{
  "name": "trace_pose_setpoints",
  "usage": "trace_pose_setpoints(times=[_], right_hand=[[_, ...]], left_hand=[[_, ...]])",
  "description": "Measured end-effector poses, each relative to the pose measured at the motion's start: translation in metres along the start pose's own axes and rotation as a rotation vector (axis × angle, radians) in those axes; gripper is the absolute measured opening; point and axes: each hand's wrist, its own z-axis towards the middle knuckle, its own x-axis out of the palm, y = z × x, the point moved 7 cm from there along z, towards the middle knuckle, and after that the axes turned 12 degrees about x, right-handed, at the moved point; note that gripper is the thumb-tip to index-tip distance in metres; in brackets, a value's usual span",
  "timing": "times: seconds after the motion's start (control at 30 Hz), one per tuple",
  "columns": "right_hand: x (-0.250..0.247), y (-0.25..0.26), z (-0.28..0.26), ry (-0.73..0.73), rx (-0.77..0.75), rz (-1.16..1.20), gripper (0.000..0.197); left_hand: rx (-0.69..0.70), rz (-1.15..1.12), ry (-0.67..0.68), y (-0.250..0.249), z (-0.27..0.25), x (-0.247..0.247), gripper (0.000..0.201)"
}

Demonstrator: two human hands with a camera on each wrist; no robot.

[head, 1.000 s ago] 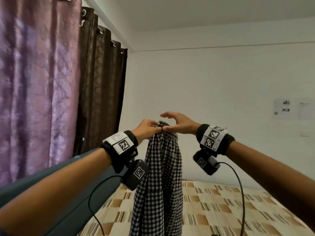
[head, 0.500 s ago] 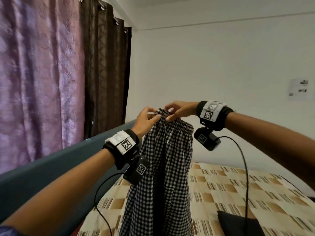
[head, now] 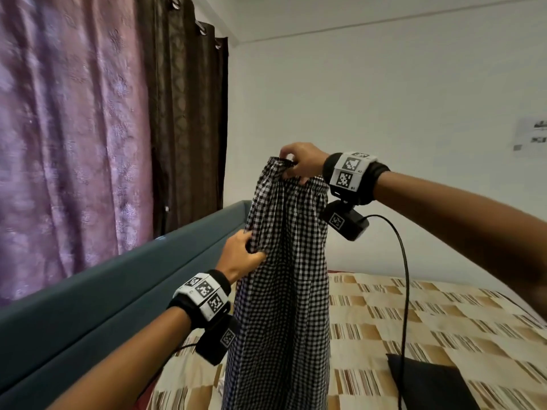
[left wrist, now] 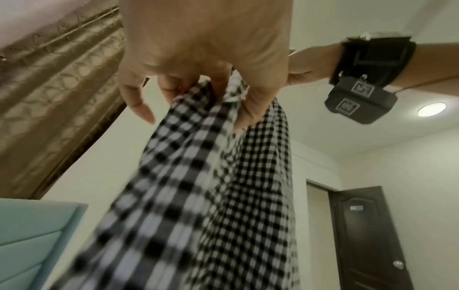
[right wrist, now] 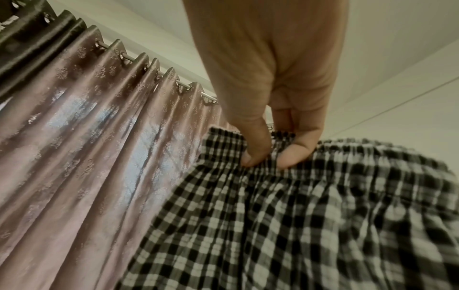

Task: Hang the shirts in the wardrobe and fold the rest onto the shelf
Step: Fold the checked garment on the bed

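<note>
A black-and-white checked garment (head: 287, 279) with a gathered elastic waistband hangs in the air over the bed. My right hand (head: 296, 170) pinches the waistband at the top; its thumb and fingers (right wrist: 255, 155) press into the gathers (right wrist: 347, 153). My left hand (head: 251, 250) is lower, at the garment's left edge, with fingers curled round a bunch of the checked cloth (left wrist: 198, 117). The garment's lower end is out of sight below the head view. No wardrobe or shelf is in view.
The bed (head: 414, 321) has a beige and brown patterned cover and a teal padded headboard (head: 88, 297) on the left. A dark cushion (head: 429, 383) lies at the lower right. Pink and brown curtains (head: 74, 128) hang behind. A dark door (left wrist: 367, 235) shows in the left wrist view.
My left hand has let go of the waistband and slid down to grip the garment's left side. The right hand still holds the top. The view has tilted downward.
</note>
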Motion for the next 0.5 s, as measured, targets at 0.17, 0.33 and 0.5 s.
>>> trace_pose_setpoints(times=[0.17,0.33,0.5], right_hand=[[-0.012,-0.007,0.011,-0.013,0.027,-0.011,0.03],[-0.048,-0.014,0.021,-0.112,0.007,-0.04,0.014],[-0.067,-0.035,0.022,-0.193,0.048,-0.035,0.03]], left_hand=[[-0.153,0.159,0.26,0.042,-0.023,0.022,0.05],[-0.13,0.024,0.19,0.054,-0.03,0.027,0.059],[-0.123,-0.124,0.146,0.064,-0.036,0.029,0.045]])
